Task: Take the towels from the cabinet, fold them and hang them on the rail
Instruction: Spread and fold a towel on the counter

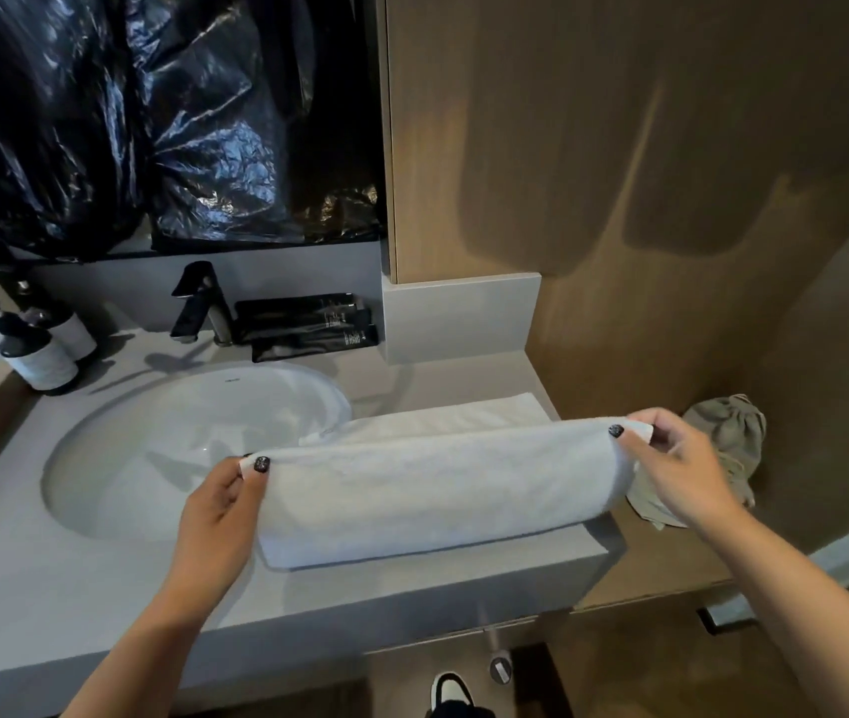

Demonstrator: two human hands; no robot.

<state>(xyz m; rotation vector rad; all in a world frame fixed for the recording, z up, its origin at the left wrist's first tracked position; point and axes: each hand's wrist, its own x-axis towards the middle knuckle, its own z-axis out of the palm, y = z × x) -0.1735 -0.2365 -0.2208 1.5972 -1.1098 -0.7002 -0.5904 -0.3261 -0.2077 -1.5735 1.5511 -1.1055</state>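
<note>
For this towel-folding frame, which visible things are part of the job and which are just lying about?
Part of the job:
white towel, mid-fold on the countertop
left hand and right hand, each pinching a towel end

Lying about:
pump bottles
tap
black sachets
sink
grey-green cloth

Both hands (225, 502) (671, 453) pinch a white towel (432, 489) over the countertop (101, 583).

Bare forearms, no sleeves; dark speckled nail polish on thumbs; black-white shoe (447, 691).
</note>
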